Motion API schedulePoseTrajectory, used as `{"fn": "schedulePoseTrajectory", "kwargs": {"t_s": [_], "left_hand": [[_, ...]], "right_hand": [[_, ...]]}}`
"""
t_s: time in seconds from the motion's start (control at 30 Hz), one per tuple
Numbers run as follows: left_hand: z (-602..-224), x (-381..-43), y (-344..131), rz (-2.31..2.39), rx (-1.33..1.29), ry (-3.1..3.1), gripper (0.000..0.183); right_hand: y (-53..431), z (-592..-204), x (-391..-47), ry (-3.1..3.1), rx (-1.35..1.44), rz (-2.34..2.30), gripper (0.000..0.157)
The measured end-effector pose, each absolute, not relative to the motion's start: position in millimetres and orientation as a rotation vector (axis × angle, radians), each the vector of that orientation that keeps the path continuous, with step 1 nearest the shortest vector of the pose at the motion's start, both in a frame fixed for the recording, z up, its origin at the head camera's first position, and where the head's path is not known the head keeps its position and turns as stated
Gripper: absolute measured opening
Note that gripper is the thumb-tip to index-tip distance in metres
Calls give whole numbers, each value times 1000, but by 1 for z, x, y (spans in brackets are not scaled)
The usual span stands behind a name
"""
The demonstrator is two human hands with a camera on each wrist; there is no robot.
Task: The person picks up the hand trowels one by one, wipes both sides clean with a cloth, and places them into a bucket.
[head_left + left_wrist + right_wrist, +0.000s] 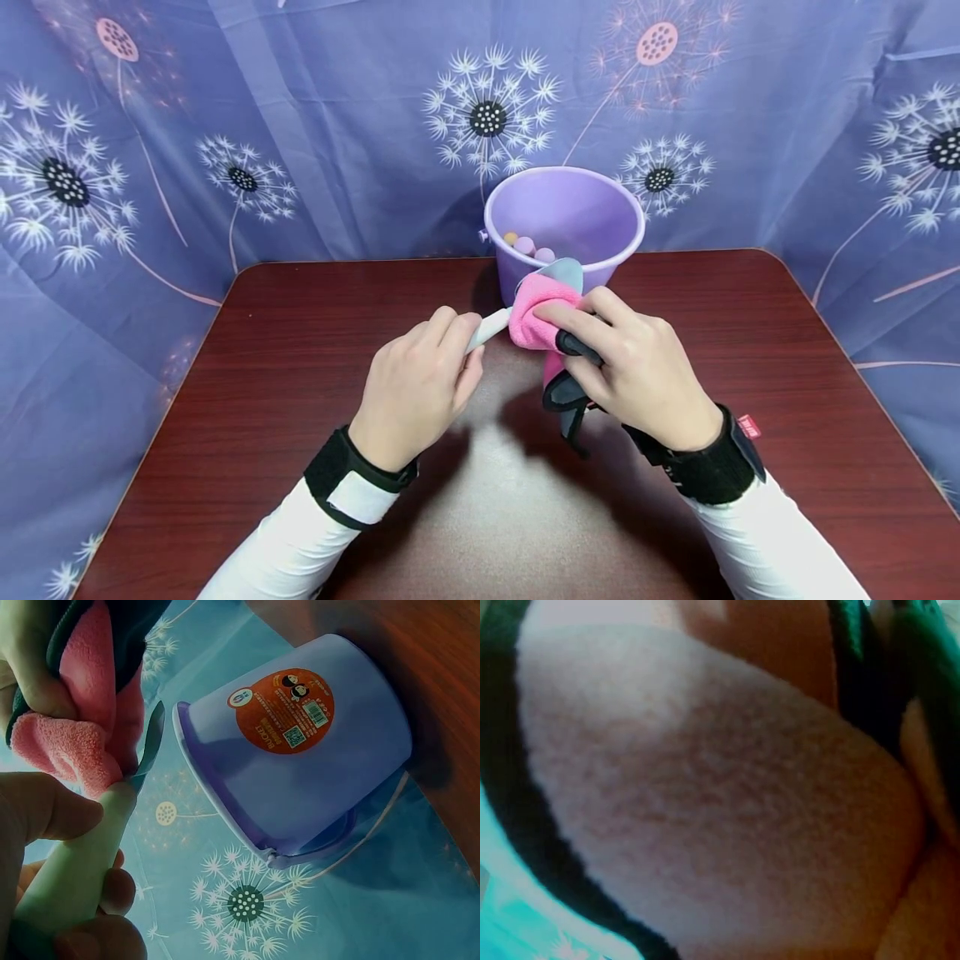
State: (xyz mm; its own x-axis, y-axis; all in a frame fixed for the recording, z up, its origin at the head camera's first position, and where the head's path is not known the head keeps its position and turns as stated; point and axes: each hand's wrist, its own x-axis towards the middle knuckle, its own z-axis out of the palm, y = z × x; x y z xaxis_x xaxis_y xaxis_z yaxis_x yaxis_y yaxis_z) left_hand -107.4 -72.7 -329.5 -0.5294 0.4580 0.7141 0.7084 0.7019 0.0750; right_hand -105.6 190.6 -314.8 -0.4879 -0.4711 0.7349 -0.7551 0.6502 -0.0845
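Observation:
My left hand point(416, 379) grips the pale handle point(491, 328) of a utensil, its thumb laid along the handle in the left wrist view. The utensil's rounded grey-blue head point(567, 272) slants up to the right, in front of the bucket. My right hand point(643, 367) pinches a pink fleecy cloth point(536, 310) with black edging and a grey back, wrapped round the utensil where handle meets head. Part of the cloth dangles below the fingers. Seen from the right wrist, the cloth's fuzzy side point(705, 795) fills most of the view, blurred.
A purple bucket point(577, 204) stands at the table's back edge, right behind the hands. Inside it lie several small balls point(524, 245), pink and yellow. The bucket's side bears an orange label point(289, 711). A blue dandelion-print curtain point(360, 125) hangs behind the brown table point(300, 333).

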Motion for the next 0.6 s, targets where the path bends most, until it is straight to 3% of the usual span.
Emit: {"fn": "schedulePoseTrajectory", "kwargs": {"t_s": [0.6], "left_hand": [[-327,-106,-75,-473,-875,-2208,18]], "right_hand": [[205,-315,-111,-2222,690,528,42]]}}
